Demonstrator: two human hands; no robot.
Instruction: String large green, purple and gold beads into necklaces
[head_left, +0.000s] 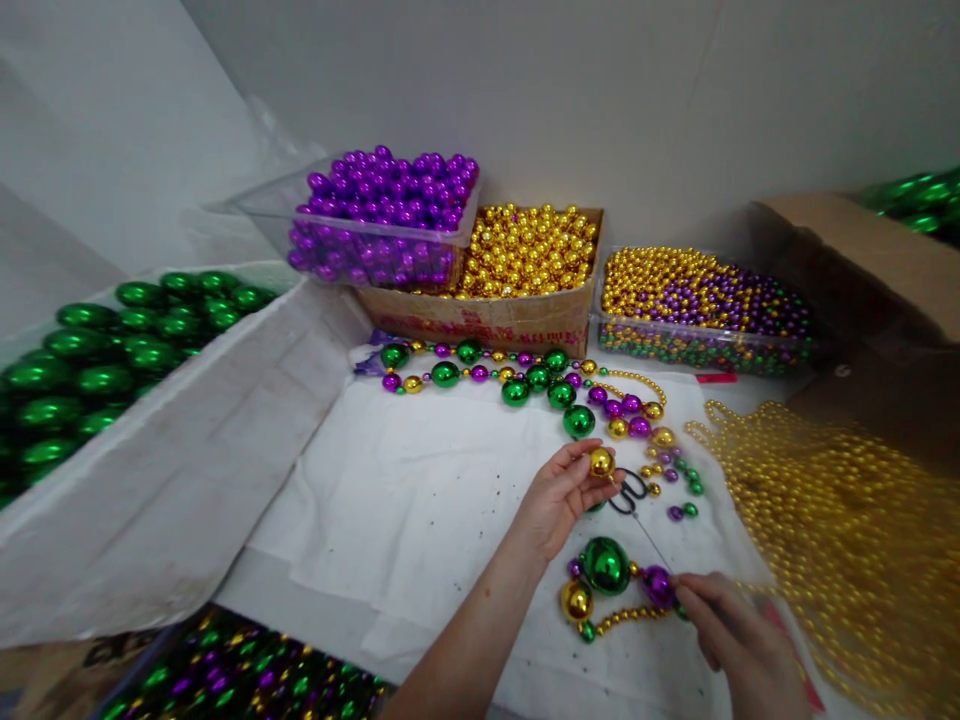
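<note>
Beads in green, purple and gold fill a bin [232, 675] at the near left edge, closest to the camera. Just beyond, the right hand [739, 640] lies low on the white cloth [405, 500] covering the tabletop, its fingers [694, 595] pressed together on a thin needle or wire [651, 540] at the end of a partly strung strand [607, 585]: a large green ball, a gold ball, a purple ball and a short run of small gold beads. The left hand [559, 495] is raised a little farther in, thumb and fingers pinching a single gold bead [601, 462]. Just beside it to the right lie black scissors [628, 492] and a scatter of loose small beads [675, 475]. A heap of gold bead strings [832, 530] spreads along the right. Farther back a finished necklace [525, 375] of green, purple and gold balls curves across the cloth. To the left a white-sided box of large green balls [112, 350] runs toward the wall. Against the wall stand a clear tub of purple balls [382, 215], a cardboard box of gold balls [525, 250] and a clear tray of small mixed beads [697, 300].
</note>
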